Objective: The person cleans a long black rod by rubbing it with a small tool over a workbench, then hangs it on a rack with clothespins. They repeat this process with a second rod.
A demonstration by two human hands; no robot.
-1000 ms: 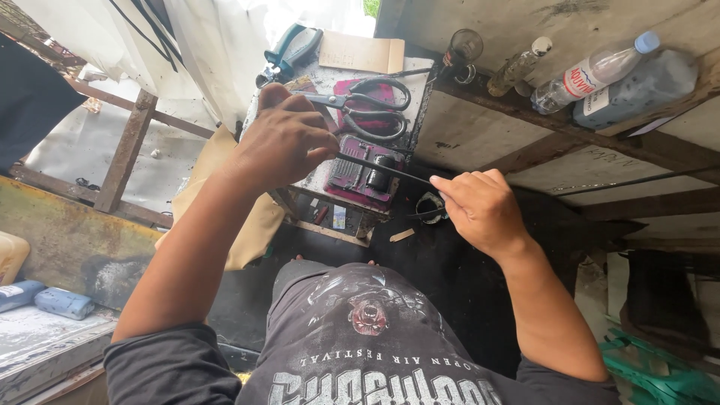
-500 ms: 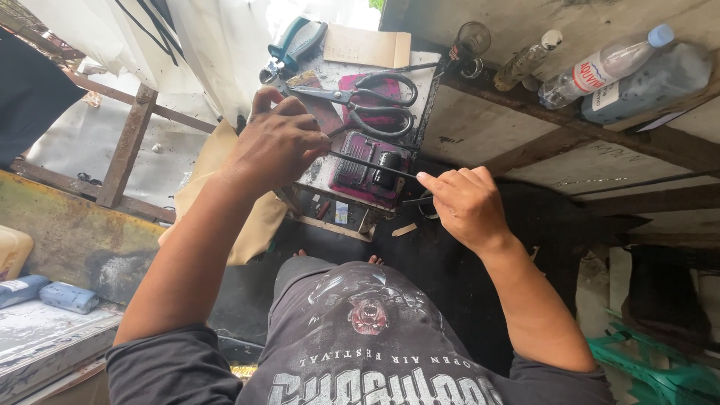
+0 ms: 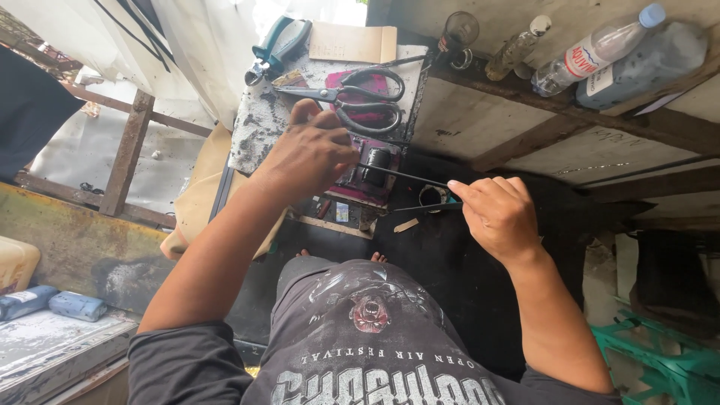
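Note:
My left hand (image 3: 307, 157) is closed around one end of a thin black strip (image 3: 405, 176) over a small worktop (image 3: 255, 127). My right hand (image 3: 499, 214) pinches the strip's other end between thumb and fingers, so the strip stretches between both hands. A second thin dark strip end (image 3: 420, 207) pokes out just below it by my right fingers. Under the strip lie a small black cylinder (image 3: 377, 165) and a magenta pad (image 3: 371, 193). Large black-handled scissors (image 3: 360, 97) rest just beyond my left hand.
A teal-handled tool (image 3: 281, 41) and a cardboard piece (image 3: 352, 41) lie at the worktop's far end. Plastic bottles (image 3: 600, 49) and small glass bottles (image 3: 514, 49) rest on a wooden beam at right. Green plastic furniture (image 3: 652, 352) is at lower right, blue containers (image 3: 75, 306) at lower left.
My right hand has shifted a little to the right, drawing the strip out longer. My left hand stays by the scissors, moved only slightly.

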